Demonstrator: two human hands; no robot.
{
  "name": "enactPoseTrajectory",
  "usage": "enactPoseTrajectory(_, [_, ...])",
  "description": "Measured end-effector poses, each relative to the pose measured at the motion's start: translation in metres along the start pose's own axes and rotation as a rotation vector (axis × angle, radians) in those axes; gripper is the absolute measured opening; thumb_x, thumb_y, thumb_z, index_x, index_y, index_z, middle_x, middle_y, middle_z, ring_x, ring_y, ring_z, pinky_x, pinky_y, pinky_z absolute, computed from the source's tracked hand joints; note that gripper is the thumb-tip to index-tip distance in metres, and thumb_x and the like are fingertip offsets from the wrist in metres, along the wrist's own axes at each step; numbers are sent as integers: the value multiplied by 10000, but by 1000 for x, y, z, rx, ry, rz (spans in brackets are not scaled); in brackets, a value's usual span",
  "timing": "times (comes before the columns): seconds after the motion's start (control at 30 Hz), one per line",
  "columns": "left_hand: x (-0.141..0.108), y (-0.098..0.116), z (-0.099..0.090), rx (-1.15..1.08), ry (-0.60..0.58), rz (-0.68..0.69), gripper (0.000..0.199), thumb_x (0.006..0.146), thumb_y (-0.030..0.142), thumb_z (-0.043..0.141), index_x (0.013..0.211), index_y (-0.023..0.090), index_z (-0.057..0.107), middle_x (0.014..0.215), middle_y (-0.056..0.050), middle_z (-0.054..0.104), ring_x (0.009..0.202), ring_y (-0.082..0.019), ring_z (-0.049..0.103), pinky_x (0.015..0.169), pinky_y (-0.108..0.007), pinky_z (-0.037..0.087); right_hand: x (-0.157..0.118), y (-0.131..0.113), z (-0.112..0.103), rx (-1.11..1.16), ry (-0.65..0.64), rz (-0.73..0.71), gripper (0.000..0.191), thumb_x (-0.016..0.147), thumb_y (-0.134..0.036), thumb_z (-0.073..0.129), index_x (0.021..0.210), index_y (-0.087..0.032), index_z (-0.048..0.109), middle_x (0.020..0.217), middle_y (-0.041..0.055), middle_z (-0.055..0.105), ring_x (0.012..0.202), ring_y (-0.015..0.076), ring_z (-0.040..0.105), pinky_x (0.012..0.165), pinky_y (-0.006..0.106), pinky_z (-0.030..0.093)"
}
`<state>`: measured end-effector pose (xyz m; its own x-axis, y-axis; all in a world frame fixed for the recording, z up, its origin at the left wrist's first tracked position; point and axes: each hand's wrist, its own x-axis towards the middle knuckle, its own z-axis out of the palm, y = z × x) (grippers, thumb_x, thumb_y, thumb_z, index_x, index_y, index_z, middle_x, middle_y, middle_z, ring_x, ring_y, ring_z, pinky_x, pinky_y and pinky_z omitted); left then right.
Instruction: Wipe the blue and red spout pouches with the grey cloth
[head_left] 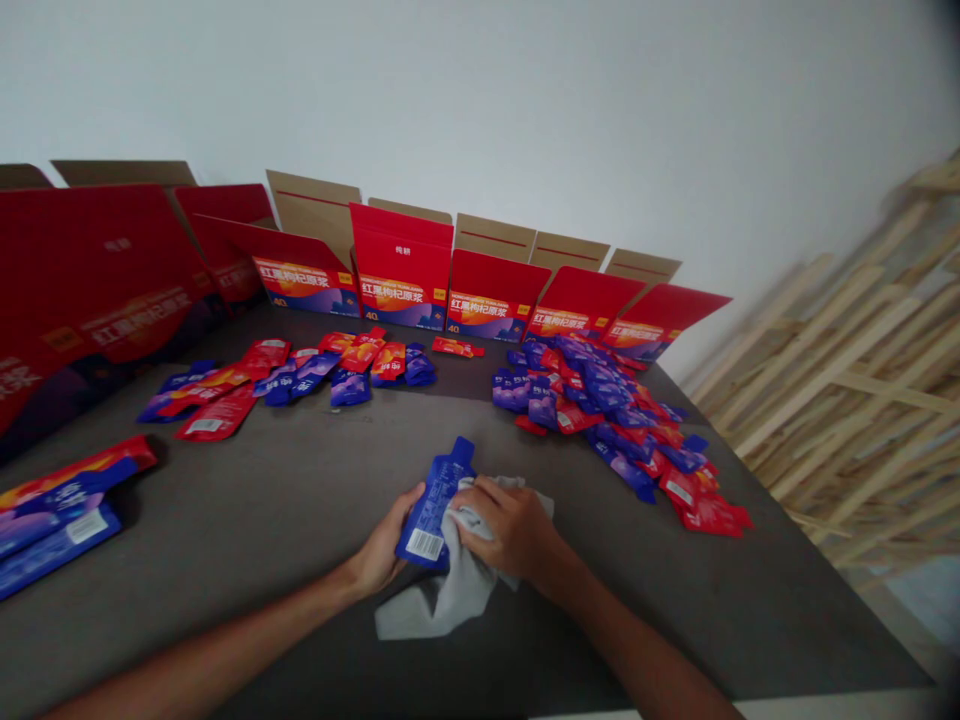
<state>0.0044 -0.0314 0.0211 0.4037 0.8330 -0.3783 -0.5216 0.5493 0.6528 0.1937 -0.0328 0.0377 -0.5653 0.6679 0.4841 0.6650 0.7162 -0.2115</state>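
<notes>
My left hand [382,545] holds a blue pouch [433,505] near the middle of the counter's near edge, spout pointing away from me, its barcode end toward me. My left fingers [406,497] curl around its side, partly hidden behind it. My right hand [510,525] presses a grey cloth [457,570] against the pouch, the fingers close together on top of the fold. More blue and red pouches lie in two loose piles [300,375] [592,400] toward the counter's far edge, with red cartons [401,265] lined up along the wall. If my left grip slackens under the pressure, the pouch could slip onto the cloth. Squeezing too hard could strain its seams, and a careless sweep of my right arm could push the right-hand pile over the counter's right edge
</notes>
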Motion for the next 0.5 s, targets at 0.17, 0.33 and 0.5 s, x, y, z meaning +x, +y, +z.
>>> enactPoseTrajectory(0.17, [0,-2,-2,-34,28,0,287,799,418,698,783,131,706,667,-20,703,597,-155,610,679,-276,448,3,4,-3,17,105,145,152,877,-214,631,1026,-219,603,963,25,668,795,162,648,675,247,472])
enactPoseTrajectory(0.33, [-2,1,3,-73,-6,2,272,745,400,753,772,132,715,665,-24,712,617,-165,629,665,-270,461,2,5,-3,33,41,58,181,871,-247,642,1045,-217,601,974,36,659,807,161,643,671,246,462])
enactPoseTrajectory(0.5, [-3,2,4,-68,-53,19,294,737,418,756,777,128,736,682,-35,734,626,-177,642,657,-271,462,-2,3,-2,46,-100,-139,219,875,-307,636,1073,-224,595,974,31,662,785,163,631,636,254,445])
